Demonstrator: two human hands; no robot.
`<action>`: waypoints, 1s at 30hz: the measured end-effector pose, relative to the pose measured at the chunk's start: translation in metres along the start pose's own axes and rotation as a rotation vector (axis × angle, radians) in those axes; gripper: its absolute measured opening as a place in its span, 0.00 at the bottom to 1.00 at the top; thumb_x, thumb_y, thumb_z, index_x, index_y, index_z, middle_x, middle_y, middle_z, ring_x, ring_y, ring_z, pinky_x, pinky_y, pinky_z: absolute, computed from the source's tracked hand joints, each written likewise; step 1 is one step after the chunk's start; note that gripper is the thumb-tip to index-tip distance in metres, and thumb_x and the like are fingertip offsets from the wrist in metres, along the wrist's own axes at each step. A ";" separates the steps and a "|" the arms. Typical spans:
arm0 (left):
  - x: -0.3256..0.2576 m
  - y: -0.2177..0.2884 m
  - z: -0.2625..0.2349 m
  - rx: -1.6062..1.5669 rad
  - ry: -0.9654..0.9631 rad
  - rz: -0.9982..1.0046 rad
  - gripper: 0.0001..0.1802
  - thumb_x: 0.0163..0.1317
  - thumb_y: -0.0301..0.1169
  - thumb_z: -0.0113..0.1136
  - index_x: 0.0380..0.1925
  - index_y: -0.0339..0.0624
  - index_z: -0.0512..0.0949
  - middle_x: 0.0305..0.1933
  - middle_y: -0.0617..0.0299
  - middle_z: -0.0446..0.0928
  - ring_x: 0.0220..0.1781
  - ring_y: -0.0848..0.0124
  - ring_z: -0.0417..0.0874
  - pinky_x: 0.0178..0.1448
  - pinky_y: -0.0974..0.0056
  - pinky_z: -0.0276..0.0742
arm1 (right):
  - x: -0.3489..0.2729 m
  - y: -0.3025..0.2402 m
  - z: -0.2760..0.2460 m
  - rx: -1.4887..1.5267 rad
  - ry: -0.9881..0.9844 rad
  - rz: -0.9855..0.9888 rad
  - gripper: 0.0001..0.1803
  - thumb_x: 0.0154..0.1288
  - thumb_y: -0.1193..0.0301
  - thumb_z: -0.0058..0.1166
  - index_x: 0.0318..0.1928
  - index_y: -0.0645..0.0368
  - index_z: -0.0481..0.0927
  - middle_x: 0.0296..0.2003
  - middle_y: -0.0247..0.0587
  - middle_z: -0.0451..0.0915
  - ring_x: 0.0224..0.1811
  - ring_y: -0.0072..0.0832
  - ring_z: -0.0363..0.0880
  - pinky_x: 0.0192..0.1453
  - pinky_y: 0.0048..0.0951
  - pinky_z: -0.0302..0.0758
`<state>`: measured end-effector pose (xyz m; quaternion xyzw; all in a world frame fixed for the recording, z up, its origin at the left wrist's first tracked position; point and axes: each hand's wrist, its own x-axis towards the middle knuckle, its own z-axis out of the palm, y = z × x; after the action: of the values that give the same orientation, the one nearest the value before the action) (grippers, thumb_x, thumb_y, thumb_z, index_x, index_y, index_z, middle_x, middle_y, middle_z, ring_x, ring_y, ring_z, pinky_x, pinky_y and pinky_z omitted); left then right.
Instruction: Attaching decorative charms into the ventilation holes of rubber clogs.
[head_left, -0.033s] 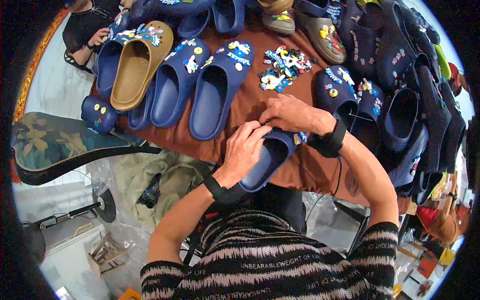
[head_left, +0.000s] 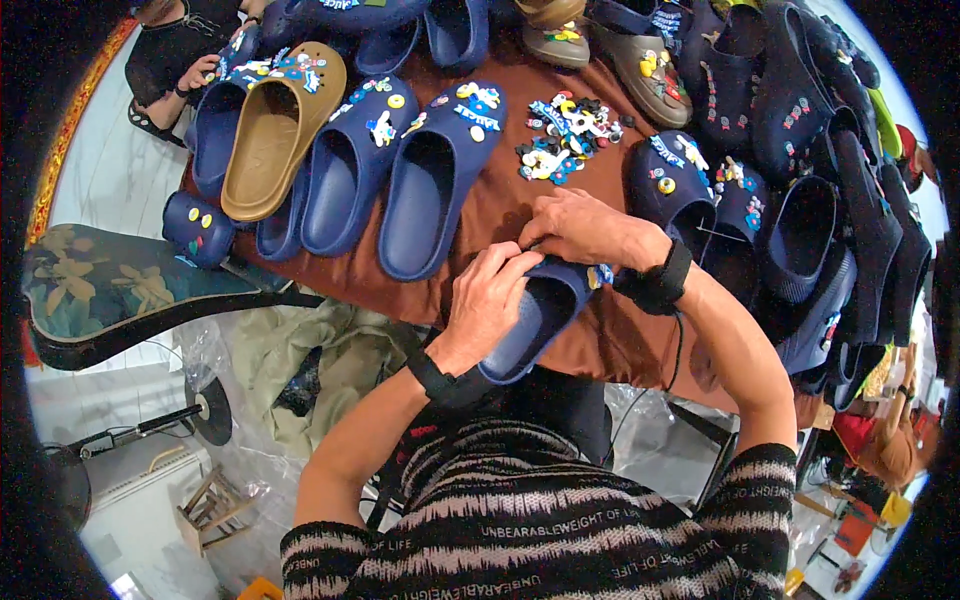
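Note:
A navy blue clog (head_left: 535, 320) lies at the near edge of the brown-covered table (head_left: 500, 215), heel toward me. My left hand (head_left: 490, 295) grips its upper from the left side. My right hand (head_left: 585, 230) rests on the toe, fingers curled and pinched against the left fingertips; whatever is between them is hidden. A small colourful charm (head_left: 600, 275) sits on the clog beside my right wrist. A pile of colourful charms (head_left: 565, 135) lies on the cloth just beyond my hands. Both wrists wear black bands.
Several navy clogs (head_left: 430, 185) and one tan clog (head_left: 275, 130) lie in rows on the left, olive clogs (head_left: 640, 60) at the back, dark clogs (head_left: 800, 230) stacked on the right. Another person's hand (head_left: 195, 72) is at the far left. A floral chair (head_left: 120, 285) stands left, a small wooden stool (head_left: 210, 505) below.

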<state>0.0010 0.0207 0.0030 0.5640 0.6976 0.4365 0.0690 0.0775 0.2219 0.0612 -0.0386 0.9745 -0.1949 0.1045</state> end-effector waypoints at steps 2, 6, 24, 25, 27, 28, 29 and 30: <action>0.000 0.000 0.000 -0.010 -0.006 -0.005 0.16 0.61 0.20 0.58 0.49 0.41 0.81 0.49 0.51 0.76 0.51 0.49 0.81 0.54 0.51 0.79 | 0.001 -0.004 -0.003 -0.007 -0.015 0.011 0.15 0.62 0.68 0.62 0.50 0.42 0.87 0.45 0.46 0.83 0.56 0.50 0.78 0.59 0.55 0.74; 0.000 0.000 -0.001 0.000 0.001 -0.001 0.16 0.60 0.19 0.58 0.48 0.41 0.81 0.49 0.51 0.77 0.51 0.49 0.81 0.54 0.50 0.79 | 0.000 -0.005 -0.001 0.024 0.009 0.016 0.13 0.61 0.67 0.63 0.47 0.44 0.87 0.45 0.45 0.83 0.56 0.50 0.77 0.60 0.56 0.73; -0.007 -0.004 0.009 -0.202 0.083 -0.218 0.24 0.58 0.23 0.67 0.53 0.38 0.70 0.51 0.47 0.77 0.52 0.51 0.82 0.56 0.53 0.78 | -0.030 -0.010 -0.022 0.012 0.390 0.101 0.08 0.62 0.74 0.56 0.42 0.61 0.82 0.37 0.50 0.82 0.45 0.50 0.80 0.53 0.47 0.74; -0.009 -0.003 0.009 -0.187 0.092 -0.223 0.23 0.57 0.22 0.67 0.52 0.38 0.71 0.49 0.47 0.77 0.52 0.50 0.82 0.56 0.53 0.78 | -0.035 -0.017 -0.023 0.026 0.417 0.100 0.08 0.62 0.74 0.56 0.42 0.60 0.82 0.36 0.50 0.82 0.44 0.50 0.80 0.52 0.47 0.74; -0.012 0.002 0.010 -0.193 0.115 -0.197 0.22 0.56 0.21 0.66 0.50 0.38 0.71 0.48 0.48 0.77 0.52 0.49 0.81 0.56 0.53 0.78 | -0.048 -0.021 -0.020 0.036 0.413 0.155 0.07 0.63 0.74 0.56 0.42 0.59 0.83 0.36 0.48 0.81 0.43 0.48 0.79 0.51 0.45 0.73; -0.013 0.003 0.010 -0.189 0.130 -0.167 0.20 0.56 0.20 0.66 0.48 0.38 0.71 0.47 0.49 0.76 0.52 0.49 0.81 0.56 0.53 0.78 | -0.053 -0.024 -0.019 0.032 0.398 0.154 0.07 0.63 0.74 0.56 0.42 0.59 0.83 0.36 0.48 0.81 0.43 0.48 0.79 0.51 0.45 0.73; -0.014 0.003 0.008 -0.202 0.126 -0.126 0.18 0.53 0.17 0.64 0.43 0.39 0.73 0.47 0.50 0.76 0.52 0.49 0.80 0.57 0.52 0.78 | -0.057 -0.028 -0.017 0.058 0.403 0.193 0.07 0.63 0.74 0.57 0.41 0.60 0.82 0.36 0.48 0.81 0.44 0.48 0.79 0.52 0.45 0.73; -0.015 0.002 0.005 -0.218 0.131 -0.138 0.18 0.53 0.17 0.64 0.43 0.39 0.73 0.47 0.50 0.76 0.52 0.49 0.80 0.57 0.52 0.78 | -0.061 -0.032 -0.014 0.083 0.408 0.232 0.07 0.63 0.75 0.57 0.41 0.60 0.82 0.36 0.48 0.80 0.44 0.48 0.78 0.52 0.45 0.73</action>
<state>0.0112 0.0110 -0.0045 0.4740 0.6863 0.5397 0.1140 0.1350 0.2052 0.0981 0.1183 0.9645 -0.2253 -0.0713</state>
